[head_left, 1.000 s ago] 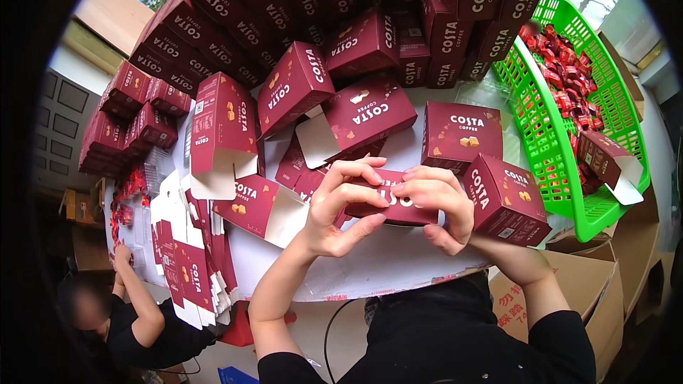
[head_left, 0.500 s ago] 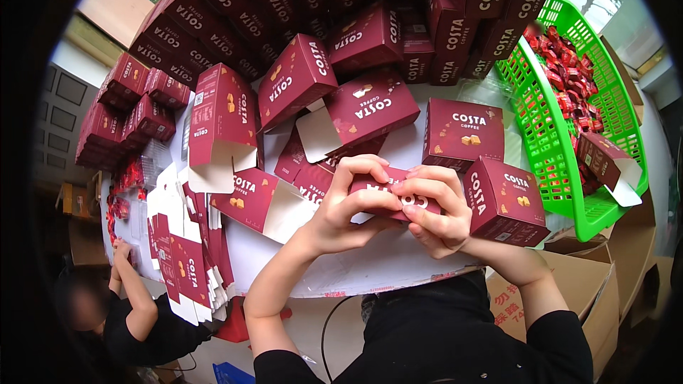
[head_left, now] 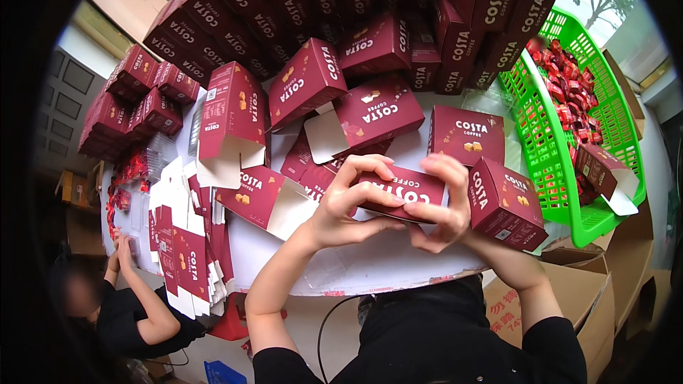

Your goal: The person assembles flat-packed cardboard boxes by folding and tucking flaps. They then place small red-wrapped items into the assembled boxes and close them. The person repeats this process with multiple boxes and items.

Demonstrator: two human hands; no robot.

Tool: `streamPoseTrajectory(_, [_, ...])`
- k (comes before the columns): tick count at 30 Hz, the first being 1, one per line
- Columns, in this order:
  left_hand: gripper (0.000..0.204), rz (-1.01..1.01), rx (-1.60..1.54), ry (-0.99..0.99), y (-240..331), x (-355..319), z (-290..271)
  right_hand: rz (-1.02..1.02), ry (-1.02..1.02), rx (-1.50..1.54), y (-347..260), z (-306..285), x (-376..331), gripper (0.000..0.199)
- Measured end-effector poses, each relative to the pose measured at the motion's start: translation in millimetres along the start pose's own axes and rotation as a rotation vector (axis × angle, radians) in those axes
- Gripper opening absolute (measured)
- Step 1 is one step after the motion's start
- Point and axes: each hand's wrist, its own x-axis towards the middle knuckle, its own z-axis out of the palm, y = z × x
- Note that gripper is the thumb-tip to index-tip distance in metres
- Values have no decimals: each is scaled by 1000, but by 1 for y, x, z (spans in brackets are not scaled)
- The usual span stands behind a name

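Over the front part of the table I hold a maroon carton [head_left: 407,183] level between both hands. My left hand [head_left: 345,205] grips its left end, with fingers bent over the top and the thumb along the near edge. Around the right end curl the fingers and thumb of my right hand [head_left: 448,205]. A closed maroon carton [head_left: 509,203] stands just right of that hand, and another closed carton [head_left: 466,134] lies behind it. Left of my left hand lies an open carton [head_left: 260,199] with its white flap out. The held carton's underside is hidden.
Stacked maroon cartons [head_left: 299,0] wall off the back of the table. Flat, unfolded cartons [head_left: 188,256] pile at the left. A green basket [head_left: 580,231] with red packets stands at the right, above cardboard boxes [head_left: 562,299]. A co-worker's arms [head_left: 142,291] reach in at far left.
My right fingers have spread and shifted outward, so more of the held carton's top face shows. My left hand keeps its grip. The co-worker's arms have moved slightly.
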Motion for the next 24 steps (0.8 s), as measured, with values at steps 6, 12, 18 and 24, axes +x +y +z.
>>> streamPoseTrajectory(6, [67, -55, 40, 49, 5, 0, 0, 311, -39, 181, 4, 8, -15, 96])
streamPoseTrajectory(12, [72, -37, -56, 214, -2, -4, -5, 411, -83, 203, 1, 14, -20, 107])
streamPoseTrajectory(18, [59, -123, -238, 415, 6, -2, -15, 487, -121, 212, -17, 12, -8, 95])
streamPoseTrajectory(24, [37, -336, -316, 537, 0, -1, -20, 307, -76, -101, -73, -20, 52, 61])
